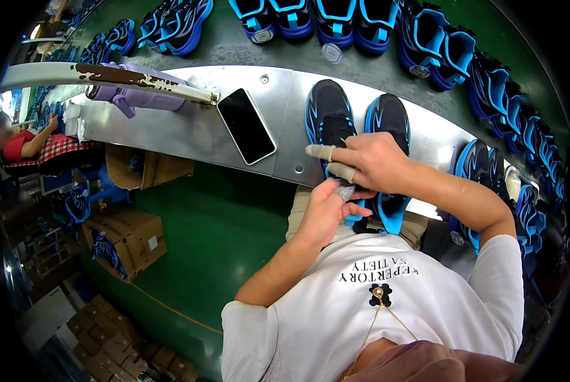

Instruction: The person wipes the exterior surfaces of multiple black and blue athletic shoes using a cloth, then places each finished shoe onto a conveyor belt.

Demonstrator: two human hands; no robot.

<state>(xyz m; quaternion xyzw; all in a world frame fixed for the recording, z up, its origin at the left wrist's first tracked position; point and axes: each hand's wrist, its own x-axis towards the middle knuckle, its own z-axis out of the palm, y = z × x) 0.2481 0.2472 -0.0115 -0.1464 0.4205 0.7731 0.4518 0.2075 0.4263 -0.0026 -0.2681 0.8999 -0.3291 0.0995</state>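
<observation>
Two black sneakers with blue edges lie side by side at the metal bench's near edge, toes pointing away: a left sneaker [326,108] and a right sneaker [389,114]. My right hand [377,162], with pale covers on its fingers, is bent over the left sneaker's laces and collar, index finger reaching left. Its thumb is hidden. Just below, my left hand [323,213] is closed at that sneaker's heel opening. A small grey speckled piece [344,192] shows at its fingertips; I cannot tell what it is.
A phone [247,126] lies on the metal bench [189,134] to the left, near a purple bottle [145,95] and a worn metal bar [132,77]. Rows of sneakers [336,25] stand on the green surface beyond. Cardboard boxes [129,239] and a seated person [36,143] are at left.
</observation>
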